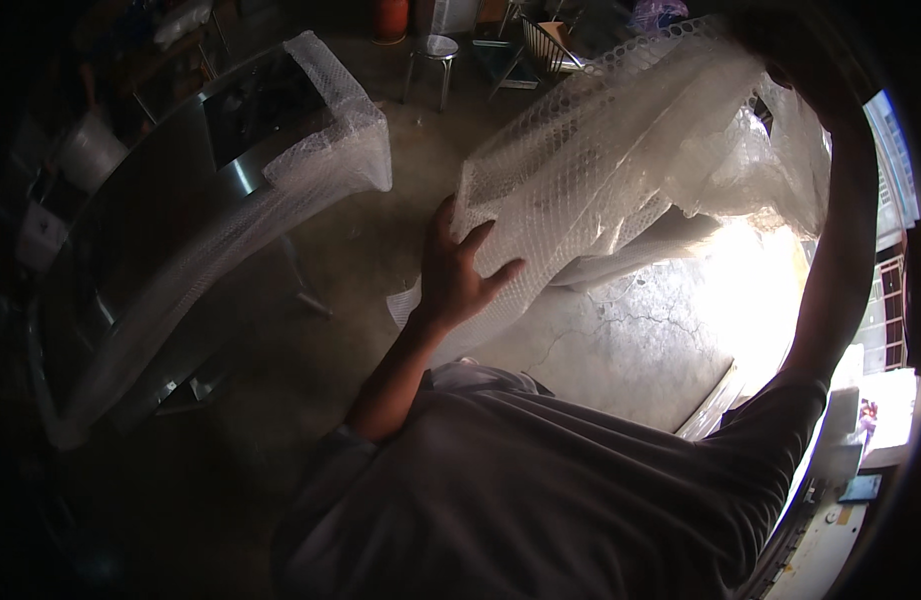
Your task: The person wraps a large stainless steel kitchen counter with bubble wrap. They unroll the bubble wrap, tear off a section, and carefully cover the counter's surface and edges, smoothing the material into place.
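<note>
A large clear sheet of bubble wrap hangs in loose folds in front of me, high on the right and slanting down to the left. My right hand is raised at the top right, closed on the gathered upper end; its fingers are dark and hard to make out. At the sheet's left edge my left hand rests against the plastic, with thumb and fingers spread. To the left stands a dark, shiny-topped table or panel, its near edge and far right corner covered by another strip of bubble wrap.
A round metal stool stands at the back, near a red container and a dark slatted chair. The concrete floor is cracked. Glaring light falls from the right. A white bucket-like container sits far left.
</note>
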The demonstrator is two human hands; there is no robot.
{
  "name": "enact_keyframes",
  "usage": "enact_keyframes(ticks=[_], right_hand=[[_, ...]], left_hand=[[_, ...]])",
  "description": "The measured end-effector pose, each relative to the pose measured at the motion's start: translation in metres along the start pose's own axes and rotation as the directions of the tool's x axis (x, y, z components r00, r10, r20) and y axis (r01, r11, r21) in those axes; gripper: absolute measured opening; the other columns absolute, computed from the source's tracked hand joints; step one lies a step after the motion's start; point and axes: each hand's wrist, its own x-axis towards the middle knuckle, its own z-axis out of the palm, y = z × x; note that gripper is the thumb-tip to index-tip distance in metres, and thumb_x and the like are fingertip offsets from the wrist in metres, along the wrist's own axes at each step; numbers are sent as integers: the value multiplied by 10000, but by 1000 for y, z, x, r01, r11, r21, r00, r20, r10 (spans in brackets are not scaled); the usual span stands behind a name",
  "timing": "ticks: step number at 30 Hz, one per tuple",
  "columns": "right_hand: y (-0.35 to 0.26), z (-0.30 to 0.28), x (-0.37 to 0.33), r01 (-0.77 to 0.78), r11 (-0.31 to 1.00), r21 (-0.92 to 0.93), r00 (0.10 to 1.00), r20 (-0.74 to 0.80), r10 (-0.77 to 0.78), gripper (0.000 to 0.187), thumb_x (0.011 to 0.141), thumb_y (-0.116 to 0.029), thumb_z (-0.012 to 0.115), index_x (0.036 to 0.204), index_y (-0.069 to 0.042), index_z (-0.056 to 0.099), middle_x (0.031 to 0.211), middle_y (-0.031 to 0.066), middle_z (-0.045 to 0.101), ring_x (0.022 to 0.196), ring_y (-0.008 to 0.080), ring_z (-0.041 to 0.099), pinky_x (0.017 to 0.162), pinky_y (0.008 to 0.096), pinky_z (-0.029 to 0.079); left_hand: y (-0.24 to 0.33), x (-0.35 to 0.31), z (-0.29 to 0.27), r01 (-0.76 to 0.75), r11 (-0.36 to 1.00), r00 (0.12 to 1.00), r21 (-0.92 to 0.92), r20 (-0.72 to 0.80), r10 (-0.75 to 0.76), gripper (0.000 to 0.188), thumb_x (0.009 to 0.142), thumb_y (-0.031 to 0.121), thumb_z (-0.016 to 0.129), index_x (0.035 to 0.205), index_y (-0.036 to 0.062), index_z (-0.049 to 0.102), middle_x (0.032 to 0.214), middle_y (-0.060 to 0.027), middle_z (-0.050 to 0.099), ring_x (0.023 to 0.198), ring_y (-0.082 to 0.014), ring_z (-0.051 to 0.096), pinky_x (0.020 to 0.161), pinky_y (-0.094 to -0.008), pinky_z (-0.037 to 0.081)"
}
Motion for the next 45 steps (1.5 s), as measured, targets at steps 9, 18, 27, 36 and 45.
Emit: enact_keyframes(ticks=[9,18,27,36,45], right_hand=[[137,1,46,-48,993,104,998,52,43,262,1013,-333,623,1130,-114,709,873,-25,603,748,63,546,659,213,451],[126,26,9,-22,954,299,959,-263,104,362,1009,-375,609,1287,-151,670,1032,-50,619,798,47,492,699,208,424],[129,27,28,59,982,181,950,-312,0,414,1023,-365,578,1346,-111,634,963,-70,590,741,49,434,651,224,388],[129,7,16,12,998,62,961,-276,6,441,1015,-385,588,1385,-148,624,1048,-82,661,709,23,430,653,200,402],[123,2,24,63,984,165,922,-387,6,411,995,-390,611,1282,-98,654,1017,-8,643,748,83,499,684,249,447]], left_hand=[[-55,63,-73,315,824,947,-471,215,-239,279,1020,263,612,1123,5,635,1087,-128,635,1048,-185,584,937,-371,454],[-60,92,-137,-150,963,979,-223,106,176,241,970,95,648,1209,67,622,1056,-69,624,948,-164,592,808,-295,489],[-76,79,-155,14,999,996,28,82,-17,297,924,192,746,1111,21,590,841,-22,637,767,-111,588,746,-298,489],[-74,5,-150,403,808,796,-430,601,-76,538,882,186,752,1329,13,507,1112,-78,583,999,-135,568,914,-318,473],[-60,-21,-73,-207,945,958,252,-141,248,241,828,-71,628,934,128,714,1274,-131,530,1146,-316,559,923,-413,497]])
